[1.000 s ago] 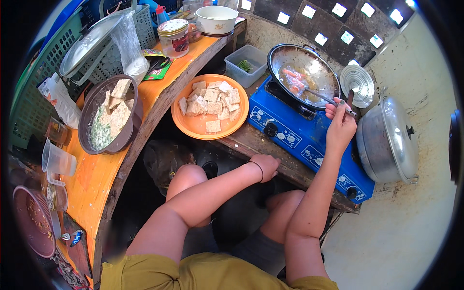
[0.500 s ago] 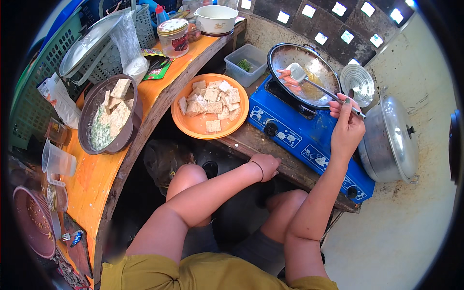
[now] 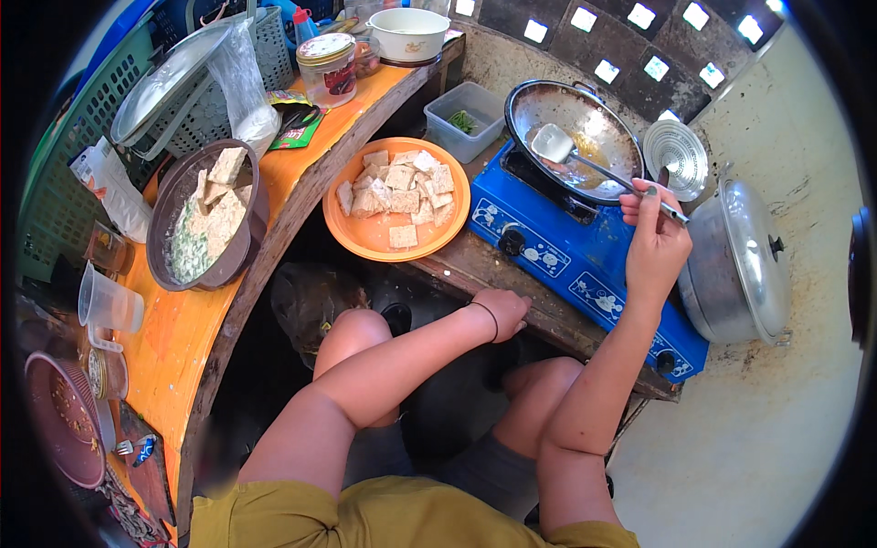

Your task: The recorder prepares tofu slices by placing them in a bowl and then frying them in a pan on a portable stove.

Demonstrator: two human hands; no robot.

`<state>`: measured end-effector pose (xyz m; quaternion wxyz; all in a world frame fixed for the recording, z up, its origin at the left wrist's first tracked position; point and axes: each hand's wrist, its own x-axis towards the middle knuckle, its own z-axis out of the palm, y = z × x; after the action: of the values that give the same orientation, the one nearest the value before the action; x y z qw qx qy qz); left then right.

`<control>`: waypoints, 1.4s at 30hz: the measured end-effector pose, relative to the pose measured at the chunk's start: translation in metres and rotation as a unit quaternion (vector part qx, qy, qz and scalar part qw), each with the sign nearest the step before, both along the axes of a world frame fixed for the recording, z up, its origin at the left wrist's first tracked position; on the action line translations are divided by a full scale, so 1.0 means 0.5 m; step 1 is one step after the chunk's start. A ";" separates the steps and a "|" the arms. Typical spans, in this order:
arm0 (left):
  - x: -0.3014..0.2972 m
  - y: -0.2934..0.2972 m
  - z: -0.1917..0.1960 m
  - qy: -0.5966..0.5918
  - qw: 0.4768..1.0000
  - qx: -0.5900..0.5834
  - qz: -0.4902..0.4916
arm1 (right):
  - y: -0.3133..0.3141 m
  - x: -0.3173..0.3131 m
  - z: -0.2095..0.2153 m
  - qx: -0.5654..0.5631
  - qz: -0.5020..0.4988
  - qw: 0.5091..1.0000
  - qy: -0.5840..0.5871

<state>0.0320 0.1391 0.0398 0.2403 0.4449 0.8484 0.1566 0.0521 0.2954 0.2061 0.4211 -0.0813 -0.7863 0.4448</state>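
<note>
My right hand (image 3: 655,224) grips the handle of a metal spatula (image 3: 552,143). The spatula slants down to the left, its blade inside a dark-rimmed wok (image 3: 610,111) with some yellowish oil at the bottom. Most of what lies under the blade is hidden; a little reddish food shows below it. The wok sits on a blue gas stove (image 3: 548,239). My left hand (image 3: 501,313) rests with curled fingers at the near edge of the wooden bench (image 3: 461,265), apparently holding nothing. Beside it, farther left, an orange plate (image 3: 352,239) bears pale tempeh pieces (image 3: 402,187).
A brown bowl (image 3: 164,256) of tempeh slabs in green-flecked batter stands on the orange-topped table (image 3: 196,333). Behind the plate is a clear tub (image 3: 443,114) with green leaves. A perforated metal disc (image 3: 676,163) and a lidded pot (image 3: 722,265) stand right of the stove.
The spatula blade has shifted slightly left and down in the wok. Reddish pieces seen beside it before are now mostly out of sight. My left hand stays put.
</note>
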 end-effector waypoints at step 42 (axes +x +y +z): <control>-0.001 -0.002 -0.004 0.009 1.000 0.008 -0.007 | 0.036 -0.029 -0.040 -0.054 -0.012 0.998 0.021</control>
<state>0.0316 0.1382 0.0378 0.2298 0.4542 0.8462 0.1575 0.0374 0.3135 0.1863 0.4379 -0.1035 -0.7512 0.4829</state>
